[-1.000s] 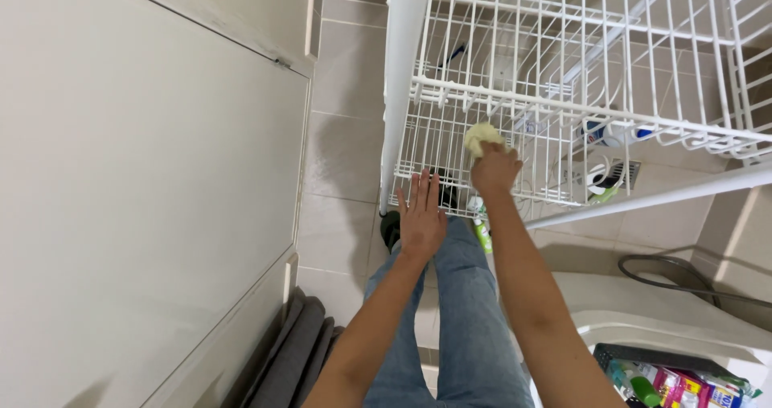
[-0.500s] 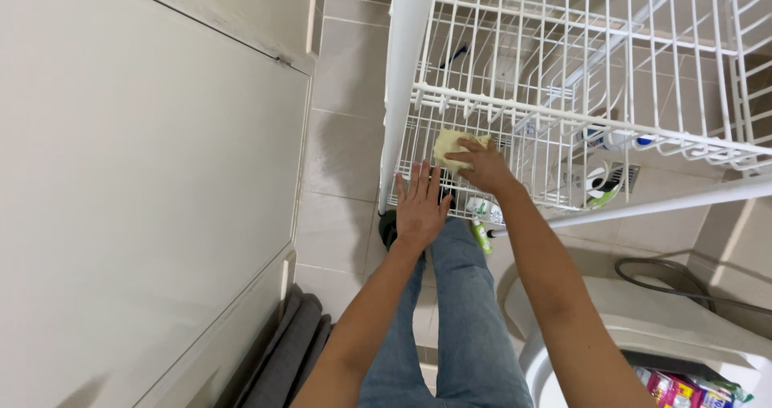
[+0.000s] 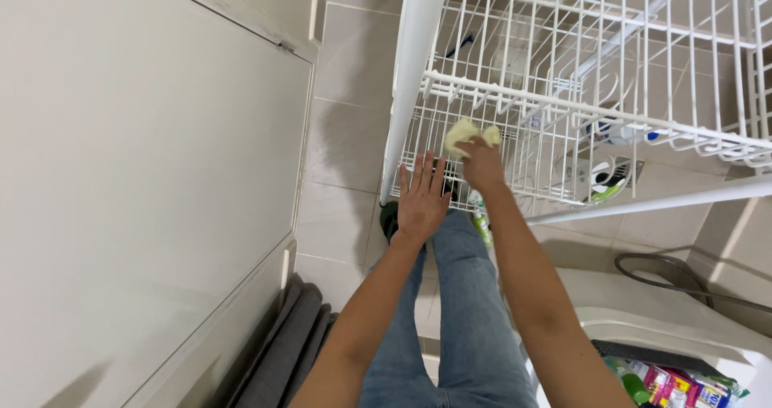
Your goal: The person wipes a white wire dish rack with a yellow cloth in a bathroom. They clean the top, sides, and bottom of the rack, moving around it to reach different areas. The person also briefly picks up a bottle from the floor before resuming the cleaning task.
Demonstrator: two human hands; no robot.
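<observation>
A white wire rack (image 3: 563, 102) with stacked shelves fills the upper right of the head view. My right hand (image 3: 481, 165) is closed on a pale yellow cloth (image 3: 465, 133) and presses it against the lower wire shelf near its left side. My left hand (image 3: 421, 199) rests flat, fingers spread, on the front edge of that lower shelf, just left of the right hand. Both forearms reach forward over my legs in blue jeans (image 3: 466, 311).
A white door or panel (image 3: 145, 175) covers the left side. Grey floor tiles (image 3: 346, 135) lie below. Bottles (image 3: 619, 135) show under the rack, a green bottle (image 3: 482, 229) by my leg, a grey mat (image 3: 281, 352) lower left, a white basket of packets (image 3: 683, 376) lower right.
My right hand has carried the yellow cloth leftward along the lower shelf, toward my left hand. The left hand has stayed on the shelf's front edge.
</observation>
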